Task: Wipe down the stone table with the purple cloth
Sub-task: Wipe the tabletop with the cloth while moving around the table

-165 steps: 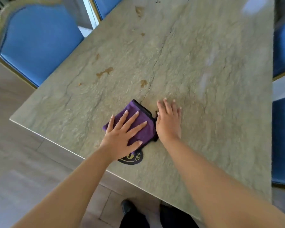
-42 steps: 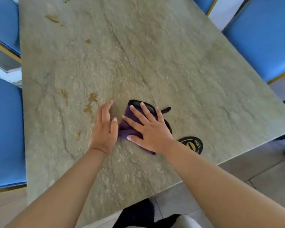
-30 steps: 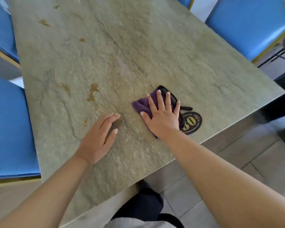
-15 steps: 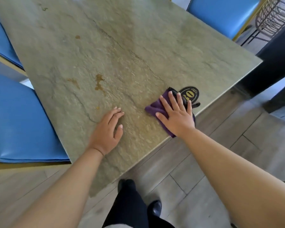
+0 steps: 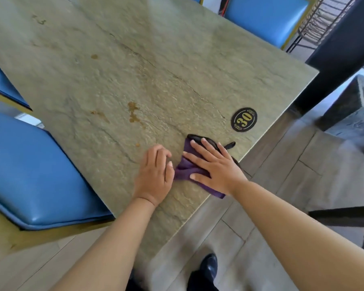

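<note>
Purple cloth (image 5: 186, 171), black-trimmed and bunched, pressed flat on the grey-green stone table (image 5: 118, 66) close to its near edge.

The cloth is pinned under the right hand (image 5: 215, 166), whose fingers are spread and straight; a corner already reaches the table rim. The left hand (image 5: 155, 175) is laid flat on the bare stone, its thumb side just touching the cloth. A stroke carried further toward the rim would likely drag the cloth off onto the tiled floor (image 5: 282, 164). The brown stains (image 5: 133, 112), well apart from the cloth, could be missed, and the round black "30" number disc (image 5: 244, 119) nearby might be snagged if loose.
</note>
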Demonstrator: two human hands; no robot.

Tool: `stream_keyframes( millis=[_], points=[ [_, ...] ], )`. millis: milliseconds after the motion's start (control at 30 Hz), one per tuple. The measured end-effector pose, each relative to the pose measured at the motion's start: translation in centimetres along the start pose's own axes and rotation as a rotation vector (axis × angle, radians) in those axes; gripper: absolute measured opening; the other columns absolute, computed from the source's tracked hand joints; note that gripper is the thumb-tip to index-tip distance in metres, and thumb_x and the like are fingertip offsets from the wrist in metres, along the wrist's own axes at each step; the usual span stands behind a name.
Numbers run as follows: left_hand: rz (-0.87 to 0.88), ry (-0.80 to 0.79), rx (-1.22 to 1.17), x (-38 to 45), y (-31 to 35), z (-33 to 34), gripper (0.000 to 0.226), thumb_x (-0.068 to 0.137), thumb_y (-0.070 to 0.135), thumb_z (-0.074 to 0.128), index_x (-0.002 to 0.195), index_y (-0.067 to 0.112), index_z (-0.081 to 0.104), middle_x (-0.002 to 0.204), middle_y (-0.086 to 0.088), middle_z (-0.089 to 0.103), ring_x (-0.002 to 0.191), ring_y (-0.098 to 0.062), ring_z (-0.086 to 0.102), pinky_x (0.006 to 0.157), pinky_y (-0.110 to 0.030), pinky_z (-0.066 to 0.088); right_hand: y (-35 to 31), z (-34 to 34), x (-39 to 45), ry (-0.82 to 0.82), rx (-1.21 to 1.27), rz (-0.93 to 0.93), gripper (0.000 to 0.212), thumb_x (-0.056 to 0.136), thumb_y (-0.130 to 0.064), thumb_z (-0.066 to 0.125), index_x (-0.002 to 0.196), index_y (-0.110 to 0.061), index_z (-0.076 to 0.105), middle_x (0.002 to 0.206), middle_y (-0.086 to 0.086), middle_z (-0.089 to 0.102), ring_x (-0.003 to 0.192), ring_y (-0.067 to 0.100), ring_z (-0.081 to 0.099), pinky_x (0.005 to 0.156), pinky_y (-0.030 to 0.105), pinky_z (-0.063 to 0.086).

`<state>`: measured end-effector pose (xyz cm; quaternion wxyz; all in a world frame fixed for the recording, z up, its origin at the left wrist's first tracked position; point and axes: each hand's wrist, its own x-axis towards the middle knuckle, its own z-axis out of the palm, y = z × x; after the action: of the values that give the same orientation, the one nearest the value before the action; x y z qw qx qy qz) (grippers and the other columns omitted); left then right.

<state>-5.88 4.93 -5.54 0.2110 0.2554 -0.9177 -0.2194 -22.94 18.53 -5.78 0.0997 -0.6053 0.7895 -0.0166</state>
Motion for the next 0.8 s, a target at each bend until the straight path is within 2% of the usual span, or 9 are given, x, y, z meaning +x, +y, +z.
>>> stream_keyframes(
  millis=[67, 133, 167, 200, 267, 300, 367, 633, 800],
  points=[
    [-0.027, 0.024, -0.055, -0.1, -0.2, -0.8, 0.027, 0.092, 0.023, 0.039, 0.102, 0.008, 0.059, 0.117, -0.009, 0.048, 0.107, -0.027, 0.05, 0.095, -0.043, 0.044, 0.4, -0.5, 1.5, 0.034, 0.028, 0.265, 0.068, 0.084, -0.077, 0.009, 0.146, -0.051, 0.003, 0.16, -0.014, -0.006, 0.148, 0.016, -0.009, 0.119, 0.048, -0.001],
    [-0.104, 0.039, 0.021, -0.3, -1.5, -2.1, 0.029, 0.093, 0.026, 0.044, 0.11, 0.009, 0.06, 0.125, -0.01, 0.049, 0.114, -0.027, 0.05, 0.1, -0.045, 0.043, -0.9, -0.6, 3.9, 0.062, 0.083, 0.545, 0.066, 0.088, -0.072, 0.013, 0.148, -0.046, 0.004, 0.161, -0.01, -0.008, 0.148, 0.019, -0.012, 0.118, 0.05, -0.006],
    [-0.159, -0.003, 0.115, -0.6, -2.4, -2.8, 0.035, 0.094, 0.029, 0.045, 0.12, 0.01, 0.057, 0.134, -0.013, 0.046, 0.122, -0.029, 0.047, 0.108, -0.048, 0.036, -2.2, -0.5, 5.1, 0.065, 0.096, 0.644, 0.066, 0.089, -0.07, 0.014, 0.149, -0.043, 0.004, 0.161, -0.007, -0.009, 0.147, 0.021, -0.014, 0.117, 0.052, -0.008],
    [-0.216, -0.083, 0.22, -0.9, -3.3, -3.5, 0.045, 0.096, 0.034, 0.042, 0.133, 0.008, 0.048, 0.146, -0.016, 0.037, 0.134, -0.031, 0.038, 0.116, -0.048, 0.023, -3.7, -0.3, 5.9, 0.061, 0.105, 0.697, 0.067, 0.09, -0.069, 0.014, 0.15, -0.041, 0.004, 0.161, -0.004, -0.011, 0.147, 0.023, -0.016, 0.116, 0.053, -0.01],
    [-0.313, -0.272, 0.335, -1.2, -5.1, -4.7, 0.065, 0.1, 0.044, 0.029, 0.151, 0.005, 0.018, 0.161, -0.015, 0.005, 0.149, -0.029, 0.007, 0.12, -0.043, 0.0, -7.4, 0.2, 6.5, 0.071, 0.12, 0.671, 0.067, 0.091, -0.068, 0.013, 0.15, -0.04, 0.005, 0.161, -0.003, -0.012, 0.146, 0.025, -0.018, 0.115, 0.055, -0.011],
    [-0.353, -0.345, 0.344, -1.3, -5.8, -5.1, 0.068, 0.101, 0.047, 0.022, 0.153, 0.007, 0.006, 0.162, -0.013, -0.007, 0.15, -0.026, -0.004, 0.12, -0.041, -0.003, -9.4, 0.6, 6.2, 0.086, 0.119, 0.614, 0.066, 0.091, -0.068, 0.014, 0.15, -0.041, 0.005, 0.161, -0.003, -0.011, 0.146, 0.024, -0.017, 0.115, 0.055, -0.011],
    [-0.388, -0.465, 0.343, -1.0, -6.2, -5.7, 0.068, 0.101, 0.046, 0.016, 0.154, 0.009, -0.005, 0.161, -0.01, -0.017, 0.149, -0.023, -0.013, 0.121, -0.039, -0.002, -12.8, 1.4, 4.5, 0.101, 0.113, 0.522, 0.065, 0.091, -0.068, 0.014, 0.15, -0.042, 0.004, 0.161, -0.004, -0.011, 0.147, 0.023, -0.017, 0.116, 0.054, -0.009],
    [-0.44, -0.595, 0.297, 0.8, -5.2, -6.8, 0.063, 0.102, 0.028, 0.022, 0.153, 0.004, -0.005, 0.16, -0.012, -0.018, 0.149, -0.026, -0.013, 0.12, -0.038, 0.0, -23.3, 3.9, -3.2, 0.119, 0.101, 0.538, 0.063, 0.093, -0.068, 0.018, 0.15, -0.043, 0.008, 0.161, -0.003, -0.004, 0.147, 0.025, -0.013, 0.116, 0.055, -0.003],
    [-0.406, -0.56, 0.321, 0.2, -5.0, -6.7, 0.068, 0.101, 0.029, 0.029, 0.153, 0.005, -0.007, 0.16, -0.012, -0.019, 0.149, -0.027, -0.012, 0.121, -0.04, 0.005, -19.1, 2.6, -0.5, 0.065, 0.067, 0.536, 0.071, 0.085, -0.077, 0.014, 0.148, -0.048, 0.001, 0.161, -0.007, -0.01, 0.147, 0.024, -0.014, 0.116, 0.055, -0.007]
  ],
)
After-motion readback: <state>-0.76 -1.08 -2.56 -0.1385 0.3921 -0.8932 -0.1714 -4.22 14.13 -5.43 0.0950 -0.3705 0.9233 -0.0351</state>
